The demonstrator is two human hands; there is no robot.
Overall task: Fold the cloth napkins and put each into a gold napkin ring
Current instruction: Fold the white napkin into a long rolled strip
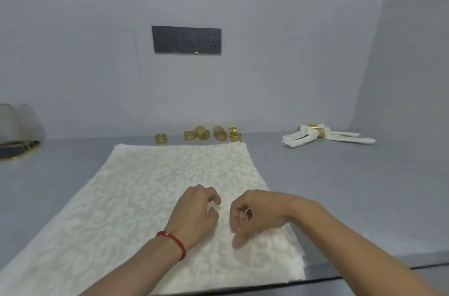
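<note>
A cream napkin (150,193) with a swirl pattern lies flat on the grey table (352,198); layered edges at its near right corner show more cloth underneath. My left hand (196,213), with a red cord at the wrist, and my right hand (257,215) are close together over the napkin's right half, fingers loosely curled and holding nothing. The right thumb points down at the cloth. Several loose gold napkin rings (201,135) stand at the napkin's far edge. Two folded napkins in gold rings (320,135) lie at the back right.
A dark socket panel (186,39) is on the back wall. At the far left sits a dark gold-rimmed tray (17,147) with a translucent object (19,121) behind it. The table's front edge (364,271) runs along the lower right.
</note>
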